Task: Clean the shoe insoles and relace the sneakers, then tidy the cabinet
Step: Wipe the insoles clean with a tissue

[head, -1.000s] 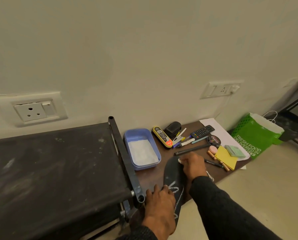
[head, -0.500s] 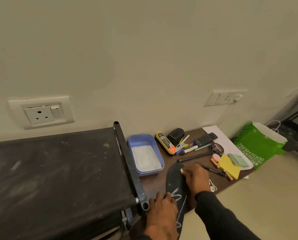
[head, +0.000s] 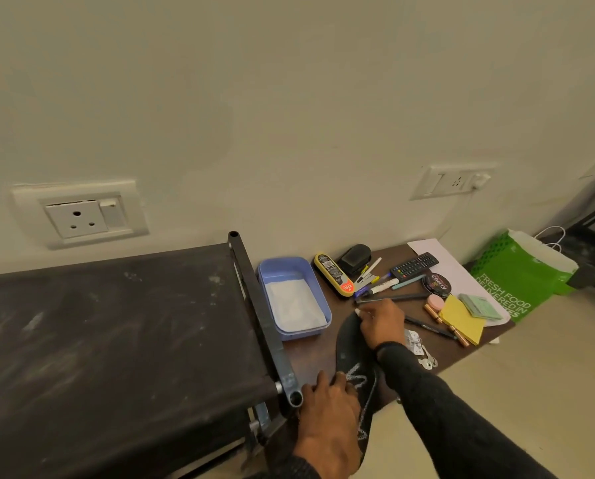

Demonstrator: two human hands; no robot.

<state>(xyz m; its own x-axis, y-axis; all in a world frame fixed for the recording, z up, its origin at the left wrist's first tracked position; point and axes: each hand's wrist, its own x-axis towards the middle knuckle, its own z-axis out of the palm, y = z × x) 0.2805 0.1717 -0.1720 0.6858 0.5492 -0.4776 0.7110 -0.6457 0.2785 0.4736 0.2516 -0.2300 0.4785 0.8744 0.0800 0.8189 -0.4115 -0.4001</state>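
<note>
Your right hand (head: 380,323) sits at the far tip of the insole (head: 353,350), fingers curled together and pinching a small white wad (head: 357,311), most likely a wipe or cotton; too small to say which. Your left hand (head: 327,406) lies at the near end, fingers pressed down flat on the insole beside its white logo, pinning it to the brown shelf (head: 310,354).

The insole is dark and flat on the shelf, print side up. Its long axis runs from your left hand away to your right hand, near-to-far and leaning slightly left. The end under your right hand points toward the blue tray (head: 292,297) and the wall; the near end overhangs the shelf edge below your left hand. Which end is toe and which heel: cannot tell.

Judgement: step in hand is wiping the insole. The right hand is at the end of the stroke line, so the whole unwiped length lies on its wrist side, back toward the left hand. The next stroke should follow the long axis toward you. Keep the left hand pressing; the overhang could tip or slide.

Just right of your right hand: a black pencil (head: 430,328) and loose pens, close enough to knock.
</note>
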